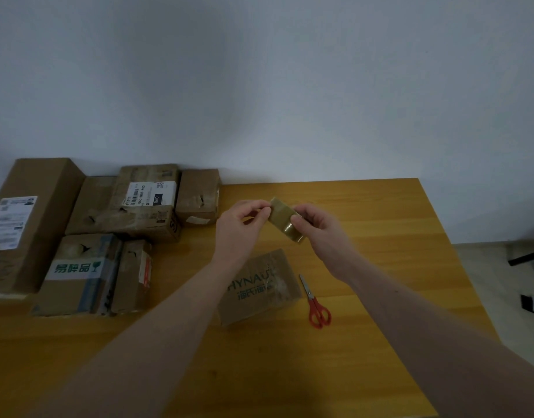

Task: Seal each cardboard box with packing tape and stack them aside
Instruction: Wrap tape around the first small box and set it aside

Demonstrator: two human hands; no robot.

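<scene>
Nearest us on the smooth wooden counter lies a small cardboard box, flaps closed, red-handled scissors just right of it. Above it we see the left hand pinching the glossy tape's free end, the right hand gripping the brownish tape roll. Worn taped boxes cluster far left.

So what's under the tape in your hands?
Below the roll of tape, held up by the left hand and right hand, a small cardboard box lies on the wooden table. The arms cover part of the box.
</scene>
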